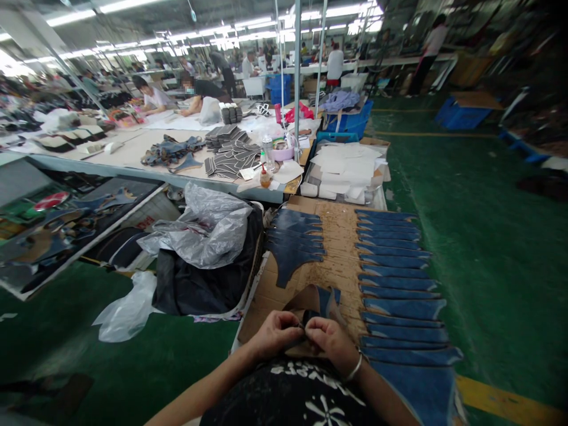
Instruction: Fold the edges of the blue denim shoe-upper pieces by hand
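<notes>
Close to my body, my left hand [277,332] and my right hand [332,343] meet with their fingertips pinched together. Between them is the edge of a curled blue leather piece [331,300] with a tan underside; the exact spot they pinch is partly hidden by the fingers. A bracelet circles my right wrist. Beyond my hands, a fanned stack of blue leather pieces [293,239] lies on the cardboard-covered table [339,236]. Along the table's right side runs a long overlapping row of similar blue pieces [399,296], reaching down beside my right forearm.
To the left stands a bin with black cloth [195,284] and crumpled clear plastic [213,228]. Ahead, a long worktable holds grey cut pieces [231,154] and a small glue bottle [265,177]. White sheets [346,163] lie in a box. Several people work farther back.
</notes>
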`<state>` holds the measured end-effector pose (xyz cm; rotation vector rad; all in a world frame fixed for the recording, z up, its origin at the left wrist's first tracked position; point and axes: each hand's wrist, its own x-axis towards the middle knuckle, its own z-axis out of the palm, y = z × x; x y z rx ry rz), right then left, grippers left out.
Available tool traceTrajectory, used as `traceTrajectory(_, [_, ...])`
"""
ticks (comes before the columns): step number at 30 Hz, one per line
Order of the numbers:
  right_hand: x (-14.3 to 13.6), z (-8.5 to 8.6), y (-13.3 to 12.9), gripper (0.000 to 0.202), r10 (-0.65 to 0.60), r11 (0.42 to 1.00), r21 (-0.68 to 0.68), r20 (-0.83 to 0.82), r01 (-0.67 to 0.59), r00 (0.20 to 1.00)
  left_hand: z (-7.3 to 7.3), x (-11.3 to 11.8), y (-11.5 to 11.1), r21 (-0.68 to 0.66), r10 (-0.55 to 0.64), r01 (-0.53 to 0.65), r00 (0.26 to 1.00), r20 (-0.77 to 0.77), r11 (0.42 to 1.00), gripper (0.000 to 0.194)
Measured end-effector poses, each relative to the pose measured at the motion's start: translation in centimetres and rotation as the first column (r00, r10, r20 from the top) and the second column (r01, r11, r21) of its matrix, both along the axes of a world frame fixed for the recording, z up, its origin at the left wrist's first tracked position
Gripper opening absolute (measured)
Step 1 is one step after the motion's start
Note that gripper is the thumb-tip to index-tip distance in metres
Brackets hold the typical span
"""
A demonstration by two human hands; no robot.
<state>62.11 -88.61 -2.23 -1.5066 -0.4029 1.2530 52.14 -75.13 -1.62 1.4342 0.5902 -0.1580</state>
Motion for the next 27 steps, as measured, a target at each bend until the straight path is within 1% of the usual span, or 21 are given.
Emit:
traceTrajectory(3, [-0.3, -0.7, 0.3, 0.015, -0.027, 1.000, 0.000, -0.056, 0.027, 0.998, -0.2, 0.0, -0.1, -0.033, 0.061, -0.061, 0.998, -0.022, 0.998, 0.018])
traceTrajectory(7, [-0.5, -1.6, 0.5, 0.027, -0.194, 0.980, -0.034, -0.017, 0.194, 0.981, -0.5, -0.1, -0.1, -0.073, 0.201, -0.199, 0.979, 0.033, 0.977, 0.018])
traceTrajectory(8, [-0.5, -1.7, 0.5, 0.032, -0.196, 0.979, -0.054, -0.007, 0.195, 0.981, -0.5, -0.1, -0.1, -0.081, 0.241, -0.237, 0.969, 0.046, 0.968, 0.019])
traceTrajectory(9, [-0.5, -1.7, 0.5, 0.036, -0.161, 0.985, -0.067, 0.004, 0.161, 0.987, -0.6, -0.1, 0.0, -0.089, 0.276, -0.270, 0.960, 0.054, 0.959, 0.020])
traceTrajectory(11, [-0.7, -1.5, 0.6, 0.040, -0.024, 0.999, -0.045, 0.049, 0.026, 0.999, -0.6, -0.1, -0.1, -0.102, 0.306, -0.299, 0.950, 0.061, 0.949, 0.020])
traceTrajectory(12, [-0.8, -1.3, 0.7, 0.039, 0.025, 1.000, -0.018, 0.088, -0.023, 0.996, -0.7, -0.1, -0.1, -0.109, 0.302, -0.294, 0.950, 0.073, 0.950, 0.020])
traceTrajectory(13, [-0.8, -1.0, 0.8, 0.038, 0.041, 0.999, 0.013, 0.130, -0.043, 0.991, -0.8, -0.2, -0.2, -0.113, 0.291, -0.280, 0.953, 0.090, 0.953, 0.019])
traceTrajectory(16, [-1.0, -0.2, 1.1, 0.037, -0.025, 0.998, 0.059, 0.227, 0.011, 0.974, -1.4, -0.3, -0.6, -0.084, 0.253, -0.243, 0.957, 0.144, 0.966, 0.017])
traceTrajectory(18, [-1.0, 0.0, 1.2, 0.034, -0.067, 0.997, 0.064, 0.296, 0.050, 0.953, -1.7, -0.4, -0.8, -0.069, 0.240, -0.232, 0.958, 0.154, 0.970, 0.016])
traceTrajectory(20, [-1.1, 0.0, 1.1, 0.032, -0.089, 0.996, 0.051, 0.386, 0.075, 0.918, -1.8, -0.5, -0.8, -0.074, 0.235, -0.226, 0.960, 0.150, 0.971, 0.015])
traceTrajectory(22, [-1.2, -0.2, 1.0, 0.033, -0.096, 0.995, 0.015, 0.490, 0.101, 0.867, -1.4, -0.6, -0.6, -0.089, 0.219, -0.208, 0.966, 0.140, 0.974, 0.014])
traceTrajectory(24, [-1.4, -0.4, 0.9, 0.036, -0.081, 0.993, -0.020, 0.600, 0.116, 0.796, -1.0, -0.7, -0.4, -0.101, 0.171, -0.160, 0.979, 0.112, 0.982, 0.016])
traceTrajectory(27, [-1.6, -0.3, 0.6, 0.037, -0.042, 0.998, -0.007, 0.733, 0.069, 0.679, -0.7, -0.8, -0.2, -0.068, 0.094, -0.089, 0.993, 0.068, 0.994, 0.026])
